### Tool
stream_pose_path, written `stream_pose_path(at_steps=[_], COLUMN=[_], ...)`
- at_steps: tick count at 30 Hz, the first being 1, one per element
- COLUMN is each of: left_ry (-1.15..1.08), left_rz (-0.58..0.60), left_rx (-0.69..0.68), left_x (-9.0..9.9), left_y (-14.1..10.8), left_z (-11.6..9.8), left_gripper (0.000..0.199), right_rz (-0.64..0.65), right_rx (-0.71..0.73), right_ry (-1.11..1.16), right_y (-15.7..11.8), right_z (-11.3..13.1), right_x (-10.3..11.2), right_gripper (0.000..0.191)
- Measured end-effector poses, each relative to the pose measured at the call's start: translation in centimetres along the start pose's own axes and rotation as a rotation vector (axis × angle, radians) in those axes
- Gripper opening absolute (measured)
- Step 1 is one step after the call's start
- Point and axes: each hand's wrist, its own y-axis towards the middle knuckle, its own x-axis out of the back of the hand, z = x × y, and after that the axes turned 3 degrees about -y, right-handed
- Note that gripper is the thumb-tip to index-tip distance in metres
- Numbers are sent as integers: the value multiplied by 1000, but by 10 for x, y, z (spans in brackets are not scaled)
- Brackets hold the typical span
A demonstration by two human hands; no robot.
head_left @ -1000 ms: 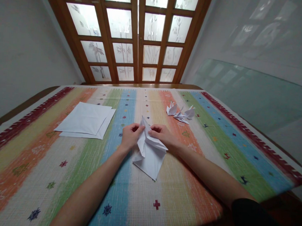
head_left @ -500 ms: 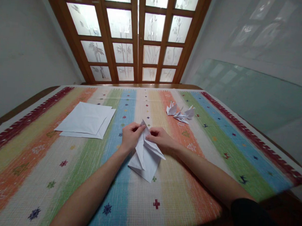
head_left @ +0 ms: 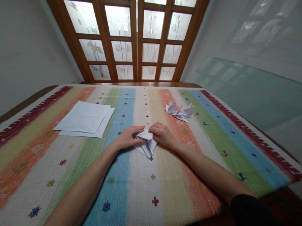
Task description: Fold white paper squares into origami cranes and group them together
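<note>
Between my hands is a partly folded sheet of white paper [head_left: 145,144], its layered flaps pointing toward me. My left hand [head_left: 129,137] grips its left side, with the thumb low and the fingers reaching along the far edge. From the right, my right hand [head_left: 161,133] holds the far right edge with curled fingers; its thumb is mostly hidden. Farther off to the right lie several small folded paper cranes [head_left: 181,112], close together. Flat on the left is a small stack of white square paper sheets [head_left: 82,118].
A striped, patterned tablecloth [head_left: 86,184] covers the table. Wooden doors with glass panes [head_left: 138,41] stand beyond its far edge. A pale glass sheet [head_left: 250,94] leans along the right wall.
The folded paper has turned and lies lower and more compact between my hands. My left fingers have stretched along its far edge, and my right hand has shifted slightly away from me.
</note>
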Motion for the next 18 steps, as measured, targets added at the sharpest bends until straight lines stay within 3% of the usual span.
stream_pose_path(at_steps=[3,7,12,18], left_ry=[232,505,563,605], left_rz=[142,250,372,389], left_rx=[-92,-73,-45,22], left_x=[0,-2,-1,-3], left_y=[-5,-16,-24,-22], left_z=[3,0,-3,-9], left_gripper=[43,48,68,67], right_rz=[81,166,230,249], right_rx=[122,302,413,413], right_ry=[-106,-209,-260,-214], right_y=[-4,-10,-21,-46], right_z=[0,6,19,43], right_x=[-4,-5,6,19], right_gripper=[12,18,26,30])
